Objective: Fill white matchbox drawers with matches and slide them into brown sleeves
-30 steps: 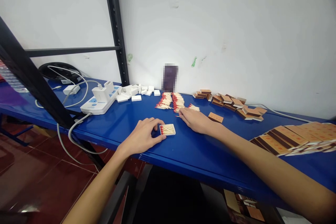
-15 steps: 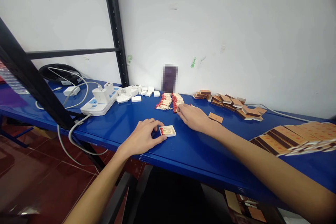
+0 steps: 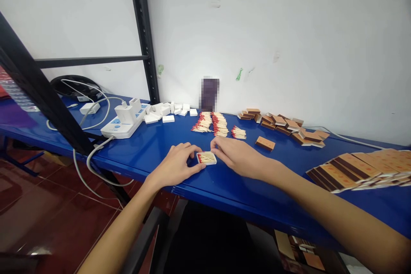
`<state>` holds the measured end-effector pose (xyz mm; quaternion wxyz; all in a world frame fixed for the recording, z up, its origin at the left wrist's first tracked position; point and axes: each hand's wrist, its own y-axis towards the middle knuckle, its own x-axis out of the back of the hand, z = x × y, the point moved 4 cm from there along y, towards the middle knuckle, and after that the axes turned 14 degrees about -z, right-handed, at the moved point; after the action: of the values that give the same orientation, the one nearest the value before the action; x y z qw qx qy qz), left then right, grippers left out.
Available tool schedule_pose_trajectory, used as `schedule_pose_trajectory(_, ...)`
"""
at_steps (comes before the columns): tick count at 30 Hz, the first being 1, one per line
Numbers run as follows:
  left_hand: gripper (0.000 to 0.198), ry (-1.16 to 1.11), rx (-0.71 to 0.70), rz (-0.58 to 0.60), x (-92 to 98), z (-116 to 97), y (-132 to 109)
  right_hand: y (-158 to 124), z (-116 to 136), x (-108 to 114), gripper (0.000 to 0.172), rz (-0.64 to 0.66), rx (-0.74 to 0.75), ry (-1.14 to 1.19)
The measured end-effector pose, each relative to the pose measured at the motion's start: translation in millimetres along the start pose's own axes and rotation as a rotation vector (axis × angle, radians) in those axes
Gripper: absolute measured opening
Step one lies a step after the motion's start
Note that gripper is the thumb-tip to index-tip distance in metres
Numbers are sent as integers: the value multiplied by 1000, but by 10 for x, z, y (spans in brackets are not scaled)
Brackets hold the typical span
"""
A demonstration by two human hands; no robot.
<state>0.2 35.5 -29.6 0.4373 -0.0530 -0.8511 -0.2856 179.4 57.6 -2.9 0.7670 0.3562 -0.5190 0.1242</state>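
A small white matchbox tray (image 3: 214,163) lies on the blue table, with several red-headed matches (image 3: 205,158) inside. My left hand (image 3: 178,165) grips its left end between thumb and index finger. Over the tray's right end is my right hand (image 3: 236,155), fingertips pinched together; whatever they hold is too small to make out. Beyond the hands, two long rows of matches (image 3: 219,125) lie side by side, and a smaller bunch of matches (image 3: 238,132) is to their right. One brown matchbox sleeve (image 3: 265,143) rests alone to the right of that bunch.
White trays (image 3: 168,118) are heaped at the back left near a power strip (image 3: 120,129) with cables. Brown sleeves (image 3: 282,124) are piled along the wall, and a fanned stack of sleeves (image 3: 359,167) lies at right. A black metal post (image 3: 48,90) stands at left.
My right hand has moved from the match rows toward me, to the tray's right end. The small bunch of matches is uncovered now. My left hand stays on the tray.
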Motion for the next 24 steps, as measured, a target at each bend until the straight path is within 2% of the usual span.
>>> schedule_pose_trajectory(2, 32, 0, 3, 0, 5, -6, 0, 0, -53, -9, 20, -13, -22, -20)
schedule_pose_trajectory(6, 32, -10, 11, 9, 9, -13, -2, 89, -456, -94, 22, -85, -123, -232)
schedule_pose_trajectory(9, 33, -8, 13, 13, 5, -3, -3, 144, -697, -209, 21, -32, -145, -341)
schedule_pose_trajectory(12, 32, -4, 11, 16, 0, 6, -5, 158, -767, -274, 22, 11, -144, -365)
schedule_pose_trajectory(16, 32, -5, 14, 19, 1, 3, -6, 134, -628, -222, 22, 43, -108, -345)
schedule_pose_trajectory(20, 31, -7, 20, 6, -1, -4, 2, 52, -244, -40, 21, -30, -34, -168)
schedule_pose_trajectory(22, 31, -3, 19, -6, -1, -5, 7, 2, -65, 1, 20, 6, 5, -91)
schedule_pose_trajectory(24, 31, -1, 20, -14, -1, -5, 9, -19, 6, -4, 20, 49, 26, -77)
